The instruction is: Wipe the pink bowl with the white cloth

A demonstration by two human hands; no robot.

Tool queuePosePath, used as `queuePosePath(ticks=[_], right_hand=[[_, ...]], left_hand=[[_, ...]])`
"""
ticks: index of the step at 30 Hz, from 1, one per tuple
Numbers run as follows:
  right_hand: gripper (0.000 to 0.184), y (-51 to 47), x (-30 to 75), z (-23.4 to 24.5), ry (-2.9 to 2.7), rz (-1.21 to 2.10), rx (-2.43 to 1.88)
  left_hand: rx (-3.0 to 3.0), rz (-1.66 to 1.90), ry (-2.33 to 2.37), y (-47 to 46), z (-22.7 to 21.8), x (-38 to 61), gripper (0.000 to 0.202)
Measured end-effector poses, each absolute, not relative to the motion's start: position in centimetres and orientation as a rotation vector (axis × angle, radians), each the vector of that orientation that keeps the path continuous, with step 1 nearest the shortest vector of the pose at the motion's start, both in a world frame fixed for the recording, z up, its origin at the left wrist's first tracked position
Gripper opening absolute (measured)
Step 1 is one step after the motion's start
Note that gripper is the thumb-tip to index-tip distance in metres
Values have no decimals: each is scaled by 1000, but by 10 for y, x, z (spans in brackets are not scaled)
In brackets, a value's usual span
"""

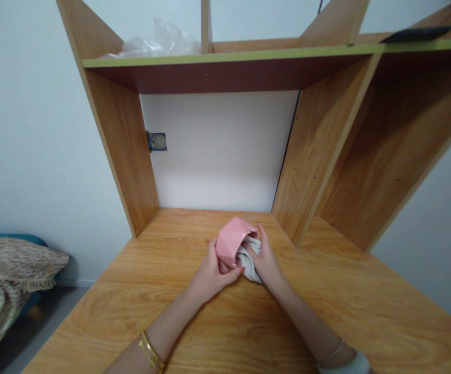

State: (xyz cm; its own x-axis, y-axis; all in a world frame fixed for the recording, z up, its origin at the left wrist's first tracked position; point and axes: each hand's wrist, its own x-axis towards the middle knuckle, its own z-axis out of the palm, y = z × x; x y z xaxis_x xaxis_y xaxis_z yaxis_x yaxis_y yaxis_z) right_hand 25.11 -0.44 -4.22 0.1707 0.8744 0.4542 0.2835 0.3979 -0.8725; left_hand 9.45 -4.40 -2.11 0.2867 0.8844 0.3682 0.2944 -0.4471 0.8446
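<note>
A pink faceted bowl point(231, 240) is tilted on its side above the wooden desk point(194, 322), its opening turned to the right. My left hand point(210, 272) is closed round the bowl's lower left side. My right hand point(266, 259) grips a whitish cloth point(249, 259) and presses it into the bowl's opening. Both hands are near the middle of the desk, just in front of the back alcove.
Wooden side panels point(128, 156) flank the alcove, with a shelf point(225, 57) overhead carrying a clear plastic bag point(159, 44). A dark flat object point(416, 34) lies on the upper right shelf. A wall socket point(157, 141) sits at the back left. A bed with a patterned blanket point(7, 275) stands at the left.
</note>
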Motion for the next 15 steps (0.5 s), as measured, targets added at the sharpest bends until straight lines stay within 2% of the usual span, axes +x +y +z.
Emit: queuePosePath(ticks=[4,15], right_hand=[[72,-5,252,-41,-1372,555,-1269],[77,-12,261,-24,-1508,344,-1573]], left_hand=[[1939,1149,1182,-46,-16,95,59],[2105,1140,1202,-43,-16,89,62]])
